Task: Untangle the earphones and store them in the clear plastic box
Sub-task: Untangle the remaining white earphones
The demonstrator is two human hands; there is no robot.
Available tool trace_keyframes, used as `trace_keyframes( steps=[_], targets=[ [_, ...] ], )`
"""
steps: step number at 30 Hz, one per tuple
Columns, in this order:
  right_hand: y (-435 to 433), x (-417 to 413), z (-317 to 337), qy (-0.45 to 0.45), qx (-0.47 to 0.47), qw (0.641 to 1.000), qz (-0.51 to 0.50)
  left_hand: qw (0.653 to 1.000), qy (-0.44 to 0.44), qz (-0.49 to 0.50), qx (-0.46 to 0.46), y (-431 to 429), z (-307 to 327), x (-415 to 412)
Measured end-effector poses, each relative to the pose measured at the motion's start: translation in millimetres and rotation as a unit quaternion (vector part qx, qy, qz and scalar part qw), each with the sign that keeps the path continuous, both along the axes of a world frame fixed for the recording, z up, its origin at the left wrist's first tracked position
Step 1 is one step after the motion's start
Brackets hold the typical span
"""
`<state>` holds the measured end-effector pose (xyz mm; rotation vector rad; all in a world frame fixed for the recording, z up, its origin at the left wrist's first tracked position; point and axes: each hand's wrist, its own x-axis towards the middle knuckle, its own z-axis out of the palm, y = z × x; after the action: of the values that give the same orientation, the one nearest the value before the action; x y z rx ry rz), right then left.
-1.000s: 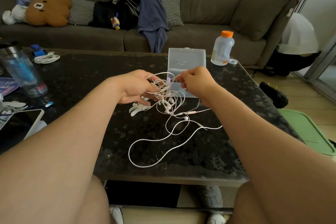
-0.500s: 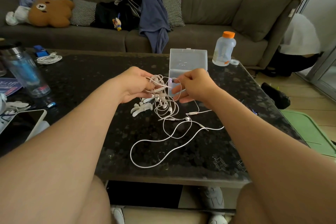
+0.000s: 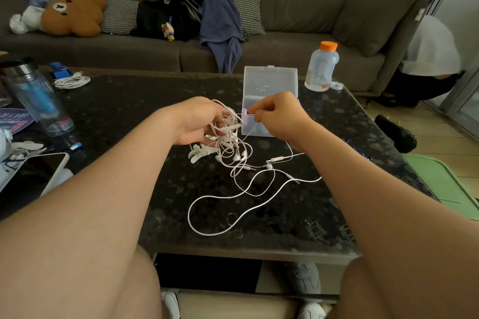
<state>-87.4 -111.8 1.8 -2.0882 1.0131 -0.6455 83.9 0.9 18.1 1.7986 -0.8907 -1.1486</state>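
Note:
A tangle of white earphones (image 3: 230, 147) hangs above the dark stone table (image 3: 129, 111), with long loops of cord trailing toward me across the tabletop. My left hand (image 3: 197, 122) grips the knotted bunch from the left. My right hand (image 3: 277, 116) pinches one strand at the top of the tangle, just in front of the clear plastic box (image 3: 269, 85). The box stands open behind my hands, its lid raised toward the sofa. Part of its base is hidden by my right hand.
A bottle with an orange cap (image 3: 321, 67) stands at the table's far right corner. At the left are a blue tumbler (image 3: 39, 101), a coiled white cable (image 3: 71, 81) and a tablet (image 3: 33, 173). White clips (image 3: 199, 153) lie under the tangle. A cluttered sofa (image 3: 285, 21) runs behind.
My right hand has shifted slightly right and up, drawing a strand away from the bunch. My left hand has kept hold of the tangle.

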Motion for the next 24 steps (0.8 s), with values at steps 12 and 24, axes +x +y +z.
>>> trace_keyframes(
  steps=[12,24],
  targets=[
    [-2.0,-4.4,0.6,0.001,-0.029,0.998,0.057,0.997,-0.056,-0.053,-0.005,1.4,3.1,-0.1],
    [0.6,-2.2,-0.9,0.06,-0.069,0.993,0.079,0.976,-0.209,-0.054,-0.038,-3.4,-1.6,-6.8]
  ],
)
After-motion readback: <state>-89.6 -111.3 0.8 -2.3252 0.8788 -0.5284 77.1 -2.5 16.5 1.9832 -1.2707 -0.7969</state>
